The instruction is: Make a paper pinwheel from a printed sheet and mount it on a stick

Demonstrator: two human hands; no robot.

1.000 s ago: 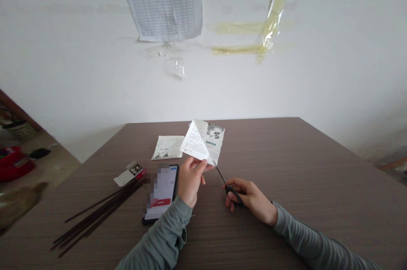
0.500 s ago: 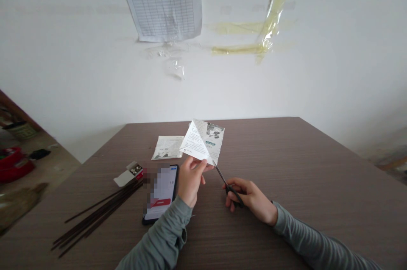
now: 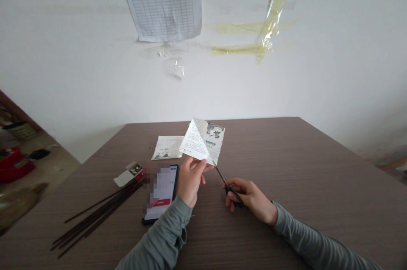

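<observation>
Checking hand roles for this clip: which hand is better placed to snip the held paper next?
Probably the right hand: it holds the scissors by the handles, blades reaching the paper's lower-right corner. The left hand pinches the paper's lower edge, so it seems better suited to steadying.

Held paper (image 3: 202,140) left of scissors (image 3: 234,194); on table (image 3: 305,172), phone (image 3: 167,187) farther left, then sticks (image 3: 101,212).

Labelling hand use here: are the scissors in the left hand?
No, the right hand holds the scissors, while the left hand holds the folded paper.
</observation>
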